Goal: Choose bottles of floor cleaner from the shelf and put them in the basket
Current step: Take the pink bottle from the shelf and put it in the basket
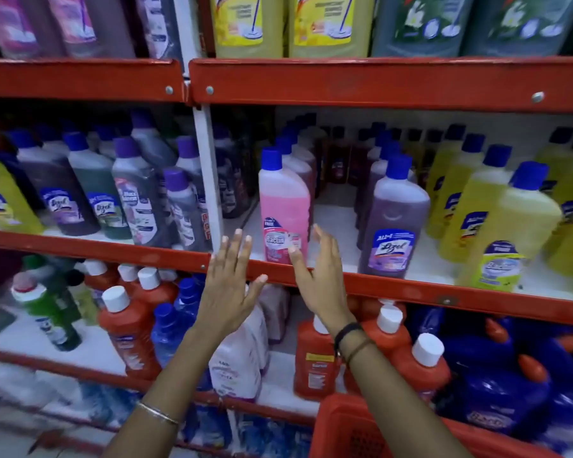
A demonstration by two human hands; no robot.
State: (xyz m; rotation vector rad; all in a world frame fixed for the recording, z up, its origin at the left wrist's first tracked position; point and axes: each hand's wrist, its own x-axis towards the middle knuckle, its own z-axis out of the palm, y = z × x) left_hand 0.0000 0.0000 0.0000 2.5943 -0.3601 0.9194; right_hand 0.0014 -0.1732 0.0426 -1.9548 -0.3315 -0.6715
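- The left hand is raised in front of the red metal shelf edge, palm to the shelf, fingers spread and straight; it holds nothing; a thin silver bangle sits on that forearm.
- The right hand is raised just right of it, fingers open and apart, thumb near the label of a pink floor-cleaner bottle with a blue cap; whether thumb and bottle touch I cannot tell; the hand is not closed on anything; a black band and a brown band circle the wrist.
- The pink bottle stands upright at the front of the middle shelf, just right of the white upright post, between the two hands as seen from above; more blue-capped bottles line up behind it.
- To its right, apart from it, stands a purple floor-cleaner bottle with a blue cap; further right are yellow bottles with blue caps.
- Left of the post stand dark purple and green bottles with violet caps.
- On the shelf below are orange-red bottles with white caps and deep blue jugs.
- The red plastic basket shows at the bottom edge, under the right forearm; its inside is mostly hidden.
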